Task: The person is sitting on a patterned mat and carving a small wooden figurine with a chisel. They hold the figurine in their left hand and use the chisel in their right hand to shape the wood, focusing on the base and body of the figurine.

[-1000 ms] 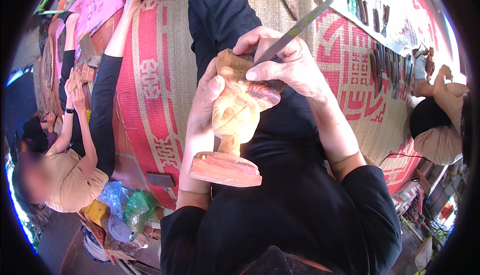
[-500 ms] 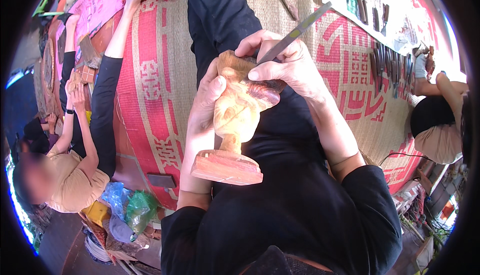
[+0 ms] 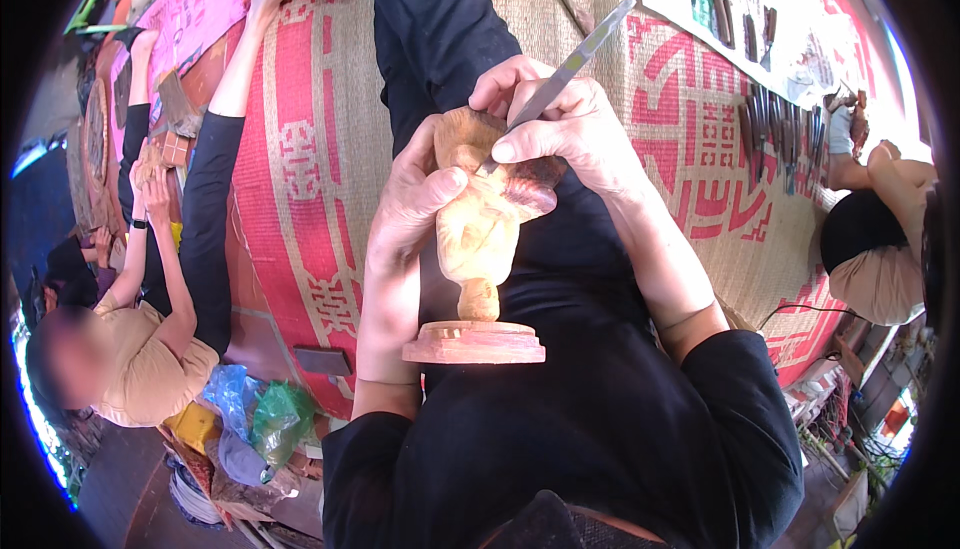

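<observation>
A pale carved wooden figure (image 3: 480, 239) on a round, reddish base lies over my lap, its base toward my chest. My left hand (image 3: 415, 184) grips its left side, thumb laid over the front and the other fingers hidden behind. In my right hand (image 3: 565, 124) is a narrow flat metal blade (image 3: 585, 52), a chisel or knife, pinched between thumb and fingers. One end of the blade rests on the wood near the dark patch; the other points up and to the right. Whether the right fingers also touch the figure's far end is hard to make out.
A red and straw-coloured woven mat (image 3: 690, 189) lies under me. Rows of carving tools (image 3: 785, 134) lie at the right, more on a white sheet (image 3: 690, 14). Another person (image 3: 150, 349) sits at the left, near plastic bags (image 3: 280, 419). A second person (image 3: 875, 249) sits at the right.
The figure has turned slightly, so its base sits more level and further right. My left thumb has shifted toward the middle, and the blade's upper end has moved left.
</observation>
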`<state>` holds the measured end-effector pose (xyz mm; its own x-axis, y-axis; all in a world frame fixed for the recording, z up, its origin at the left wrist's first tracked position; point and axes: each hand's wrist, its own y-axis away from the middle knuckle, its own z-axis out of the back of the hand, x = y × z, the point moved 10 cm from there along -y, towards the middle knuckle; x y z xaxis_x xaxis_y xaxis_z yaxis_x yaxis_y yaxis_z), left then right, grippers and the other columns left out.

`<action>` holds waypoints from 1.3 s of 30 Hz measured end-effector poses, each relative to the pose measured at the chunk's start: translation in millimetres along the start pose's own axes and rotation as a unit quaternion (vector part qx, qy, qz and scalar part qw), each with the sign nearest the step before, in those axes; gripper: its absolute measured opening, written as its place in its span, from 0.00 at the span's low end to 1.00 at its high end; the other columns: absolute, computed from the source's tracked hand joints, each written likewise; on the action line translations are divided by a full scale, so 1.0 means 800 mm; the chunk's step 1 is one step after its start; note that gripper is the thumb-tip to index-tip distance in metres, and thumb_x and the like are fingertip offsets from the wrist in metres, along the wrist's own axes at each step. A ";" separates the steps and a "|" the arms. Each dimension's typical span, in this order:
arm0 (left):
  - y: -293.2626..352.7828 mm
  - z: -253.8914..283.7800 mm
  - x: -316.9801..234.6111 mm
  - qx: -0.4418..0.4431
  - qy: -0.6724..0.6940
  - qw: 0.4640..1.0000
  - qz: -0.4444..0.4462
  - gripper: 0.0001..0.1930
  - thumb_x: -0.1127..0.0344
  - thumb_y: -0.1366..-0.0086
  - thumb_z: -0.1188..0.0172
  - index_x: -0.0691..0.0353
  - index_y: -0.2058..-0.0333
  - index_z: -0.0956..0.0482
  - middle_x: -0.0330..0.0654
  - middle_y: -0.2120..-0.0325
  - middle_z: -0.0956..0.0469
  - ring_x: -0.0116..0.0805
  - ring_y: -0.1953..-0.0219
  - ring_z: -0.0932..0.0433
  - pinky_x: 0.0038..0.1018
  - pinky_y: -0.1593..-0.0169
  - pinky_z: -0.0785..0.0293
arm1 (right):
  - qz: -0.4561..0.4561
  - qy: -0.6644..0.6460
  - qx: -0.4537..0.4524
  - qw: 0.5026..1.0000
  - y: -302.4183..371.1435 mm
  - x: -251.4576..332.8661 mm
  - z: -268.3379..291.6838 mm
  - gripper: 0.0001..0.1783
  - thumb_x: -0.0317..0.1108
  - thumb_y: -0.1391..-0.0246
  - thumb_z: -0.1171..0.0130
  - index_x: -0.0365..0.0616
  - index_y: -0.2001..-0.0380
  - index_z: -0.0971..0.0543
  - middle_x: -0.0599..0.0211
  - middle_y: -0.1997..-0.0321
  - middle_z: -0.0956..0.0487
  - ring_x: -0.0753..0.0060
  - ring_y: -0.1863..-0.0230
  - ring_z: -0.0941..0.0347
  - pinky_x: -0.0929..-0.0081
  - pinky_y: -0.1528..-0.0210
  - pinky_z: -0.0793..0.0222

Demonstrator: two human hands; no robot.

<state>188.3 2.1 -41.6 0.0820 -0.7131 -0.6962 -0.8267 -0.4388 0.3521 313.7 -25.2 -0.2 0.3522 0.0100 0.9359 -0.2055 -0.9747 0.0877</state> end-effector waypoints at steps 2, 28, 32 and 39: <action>-0.001 0.002 0.001 -0.012 -0.007 1.000 -0.001 0.37 0.53 0.49 0.27 0.68 0.47 0.34 0.46 0.54 0.27 0.32 0.53 0.25 0.29 0.48 0.28 | -0.021 -0.041 -0.038 0.998 0.000 -0.009 0.006 0.07 0.25 0.62 0.33 0.37 0.75 0.19 0.64 0.63 0.20 0.74 0.61 0.25 0.76 0.54 0.31; -0.003 -0.008 -0.025 0.032 -0.211 0.977 0.005 0.32 0.63 0.58 0.22 0.66 0.55 0.28 0.39 0.62 0.24 0.26 0.58 0.26 0.25 0.51 0.30 | -0.057 -0.121 0.001 0.991 0.005 -0.010 0.000 0.05 0.25 0.62 0.33 0.41 0.80 0.21 0.68 0.66 0.20 0.77 0.66 0.25 0.78 0.59 0.32; -0.002 -0.012 -0.034 0.048 -0.306 0.951 0.000 0.31 0.62 0.58 0.22 0.65 0.56 0.27 0.39 0.63 0.23 0.26 0.59 0.26 0.25 0.52 0.29 | -0.048 -0.095 0.015 0.994 0.007 -0.007 -0.007 0.05 0.25 0.63 0.33 0.40 0.81 0.21 0.69 0.68 0.21 0.78 0.68 0.26 0.79 0.61 0.33; -0.003 -0.009 -0.026 0.012 -0.290 0.956 0.041 0.40 0.49 0.62 0.21 0.67 0.55 0.29 0.38 0.64 0.26 0.24 0.60 0.28 0.24 0.54 0.31 | -0.084 -0.045 -0.044 0.994 0.006 -0.017 0.009 0.05 0.27 0.63 0.33 0.41 0.82 0.21 0.71 0.73 0.21 0.81 0.71 0.29 0.79 0.71 0.35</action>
<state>192.6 14.6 -23.6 -0.3002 -0.3187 -0.8990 -0.8298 -0.3775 0.4109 314.9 -31.4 -14.8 0.4675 0.1480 0.8715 -0.2141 -0.9376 0.2741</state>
